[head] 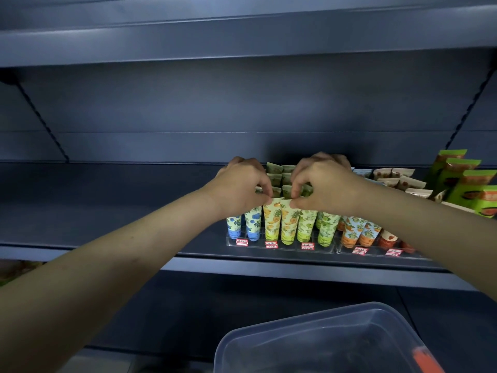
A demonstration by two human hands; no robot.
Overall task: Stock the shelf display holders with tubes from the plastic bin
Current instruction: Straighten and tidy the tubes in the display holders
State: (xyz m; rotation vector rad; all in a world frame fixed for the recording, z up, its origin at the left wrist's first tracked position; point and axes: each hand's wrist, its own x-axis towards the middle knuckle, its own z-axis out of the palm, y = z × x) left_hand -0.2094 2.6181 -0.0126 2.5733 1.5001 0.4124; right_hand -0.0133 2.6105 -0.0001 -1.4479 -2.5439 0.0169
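Now both hands work at the clear holder on the shelf, left hand and right hand each pinching 1 yellow fruit-print tube's crimped top, seating them upright; next likely calls for reaching down to the plastic bin.

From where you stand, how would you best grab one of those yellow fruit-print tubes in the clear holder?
Pinch the flat crimped top edge of the yellow tube from above. It stands cap-down in the clear holder, packed between neighbours, so only that top is free, where the left hand and right hand pinch now.
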